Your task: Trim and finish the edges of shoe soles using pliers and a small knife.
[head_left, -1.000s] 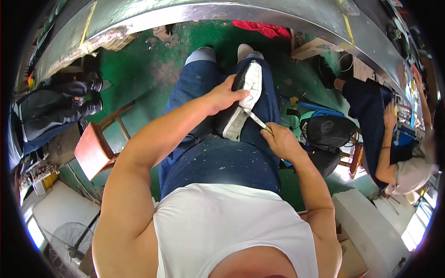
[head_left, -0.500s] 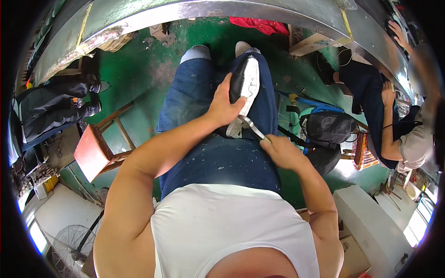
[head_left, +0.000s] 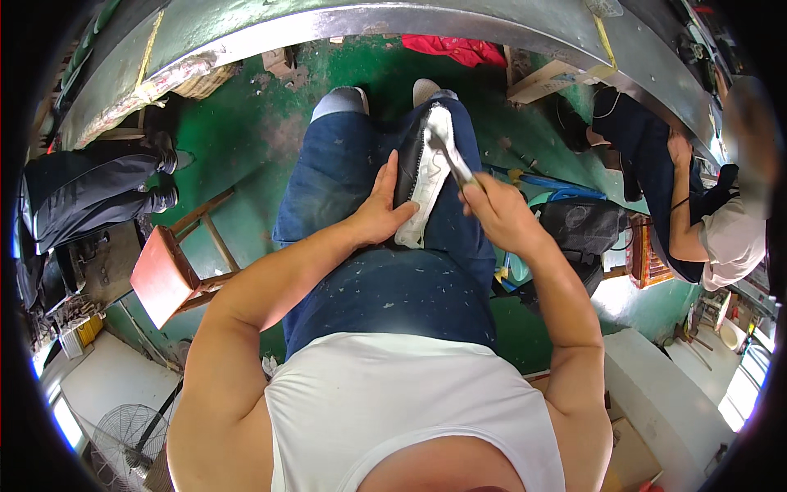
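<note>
A black shoe upper [head_left: 402,174] lies along my right thigh, its white underside [head_left: 429,176] turned up and its toe pointing away from me. Along the toe edge the dark material is gathered in a jagged line. My left hand [head_left: 378,207] holds the shoe's left side, with the thumb across the near part of the white underside. A metal hand tool with a curved dark head [head_left: 448,152] is gripped in my right hand [head_left: 498,210]. Its head is over the front of the white underside; motion blur hides whether it touches, and whether it is pincers or a hammer.
A metal-edged workbench [head_left: 369,26] curves across the far side. To the left stands a red-seated wooden stool [head_left: 166,275], with a fan [head_left: 131,430] nearer. A dark bag [head_left: 580,225] hangs at my right. Another person [head_left: 684,213] sits farther right; dark-trousered legs [head_left: 102,189] show at left.
The tool in my right hand has moved from the near end of the shoe up and away, over the toe. My left hand has slid nearer along the shoe's left side.
</note>
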A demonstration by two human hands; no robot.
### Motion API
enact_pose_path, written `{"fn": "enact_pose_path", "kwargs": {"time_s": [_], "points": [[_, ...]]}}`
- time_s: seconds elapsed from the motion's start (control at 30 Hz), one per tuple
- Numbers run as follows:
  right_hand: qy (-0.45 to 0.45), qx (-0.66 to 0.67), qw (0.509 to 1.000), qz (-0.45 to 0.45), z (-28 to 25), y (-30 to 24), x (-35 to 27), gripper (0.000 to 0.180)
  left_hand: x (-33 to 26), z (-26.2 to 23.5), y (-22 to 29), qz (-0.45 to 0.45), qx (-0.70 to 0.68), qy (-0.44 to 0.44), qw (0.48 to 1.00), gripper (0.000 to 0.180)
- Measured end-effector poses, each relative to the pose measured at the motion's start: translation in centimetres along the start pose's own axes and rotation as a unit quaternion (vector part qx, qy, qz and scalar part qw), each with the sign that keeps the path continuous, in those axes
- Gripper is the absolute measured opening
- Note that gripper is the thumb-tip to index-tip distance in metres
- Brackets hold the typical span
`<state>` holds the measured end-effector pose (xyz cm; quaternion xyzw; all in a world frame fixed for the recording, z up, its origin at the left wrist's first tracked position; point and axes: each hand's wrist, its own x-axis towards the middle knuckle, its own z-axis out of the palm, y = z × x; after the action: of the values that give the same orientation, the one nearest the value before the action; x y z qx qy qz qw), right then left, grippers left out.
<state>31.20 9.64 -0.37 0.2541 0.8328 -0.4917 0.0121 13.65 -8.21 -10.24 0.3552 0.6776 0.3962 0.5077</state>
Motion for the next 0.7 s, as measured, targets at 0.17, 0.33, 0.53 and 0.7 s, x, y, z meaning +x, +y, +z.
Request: {"fn": "enact_pose_path", "kwargs": {"time_s": [0.17,0.33,0.53,0.7], "points": [[-0.012,-0.01,0.991,0.131,1.4,3.8,3.4,0.044,0.2,-0.7,0.0,-0.022,-0.075,-0.01,0.997,0.105],[0.058,0.245,0.956,0.153,3.8,7.2,0.4,0.05,1.0,-1.1,-1.1,0.022,-0.037,0.067,0.997,0.102],[0.055,0.281,0.932,0.223,3.7,6.6,-1.7,0.049,-1.2,-4.7,7.6,0.025,-0.349,-0.015,0.937,0.079],[0.034,0.078,0.988,0.127,3.5,4.8,-2.2,0.038,-0.2,-8.9,14.7,0.113,-0.593,-0.142,0.784,0.064]]}}
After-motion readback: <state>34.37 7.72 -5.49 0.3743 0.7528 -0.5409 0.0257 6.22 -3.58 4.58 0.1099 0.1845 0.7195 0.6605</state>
